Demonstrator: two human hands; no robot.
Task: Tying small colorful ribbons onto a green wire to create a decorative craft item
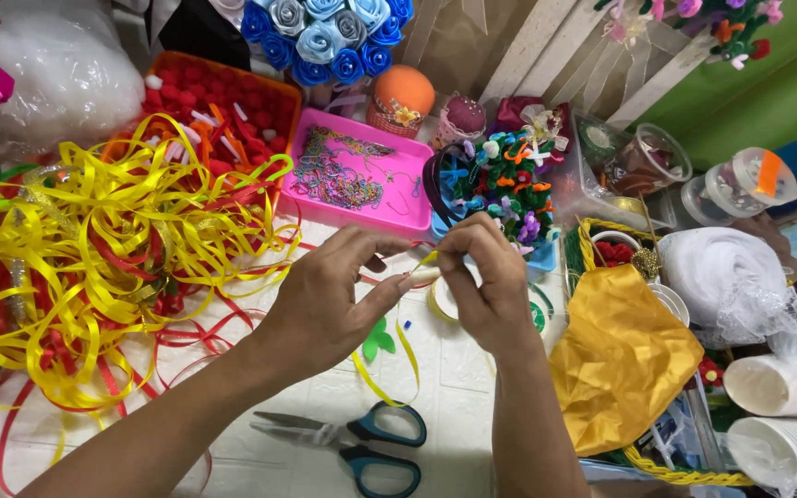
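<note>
Both hands meet at the middle: the left hand (329, 295) and right hand (486, 286) pinch a thin yellow satin ribbon (405, 346), its tail hanging loose. The fold seems only begun. Teal-handled scissors (362, 443) lie near, untouched.

We are at a craft table, a place for making pretty things by hand. We see a big pile of yellow and red ribbons (94, 249), scissors (362, 447), a pink tray (398, 198) of tiny chains, and a red tray (223, 101) of soft balls. We see blue ribbon roses (325, 32) and a bunch of fuzzy wire flowers (505, 180) too.
</note>
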